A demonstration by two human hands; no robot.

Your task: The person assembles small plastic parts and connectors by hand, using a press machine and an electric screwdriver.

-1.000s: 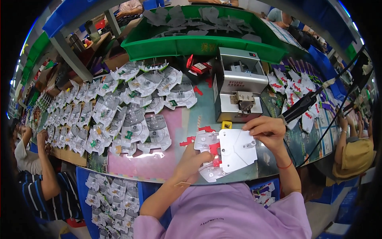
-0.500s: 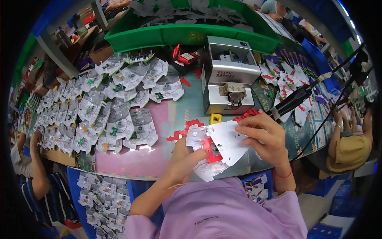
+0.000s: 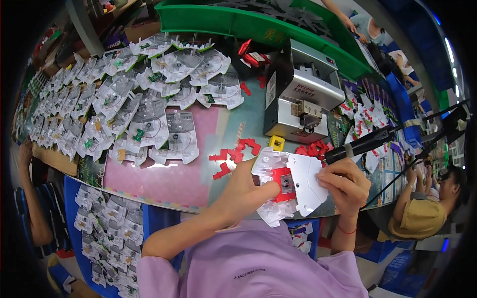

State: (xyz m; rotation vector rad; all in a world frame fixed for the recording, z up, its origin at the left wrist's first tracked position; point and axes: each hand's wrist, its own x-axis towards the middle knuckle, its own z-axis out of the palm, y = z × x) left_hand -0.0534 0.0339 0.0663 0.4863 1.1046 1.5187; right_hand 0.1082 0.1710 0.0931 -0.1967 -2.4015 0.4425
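My left hand grips a white plastic housing at its left side, the thumb pressing on a red plastic bracket set into it. A smooth white cover panel lies at the housing's right, slightly fanned out, its inner edge beside the red bracket. The fingers of my right hand are pinched together at the panel's right edge. Above the right hand hangs a black electric screwdriver. Loose red brackets lie just beyond my left hand, and a yellow block sits past the housing.
A silver screw-feeding machine stands behind the hands. Rows of white housings with green circuit boards cover the table's left. Red-and-white parts lie at the right. A green bin stands at the back; a blue crate is below left.
The view has shifted, so the table sits further left. The cover panel has turned and lies more squarely beside the red bracket; my right hand stays at its outer edge.
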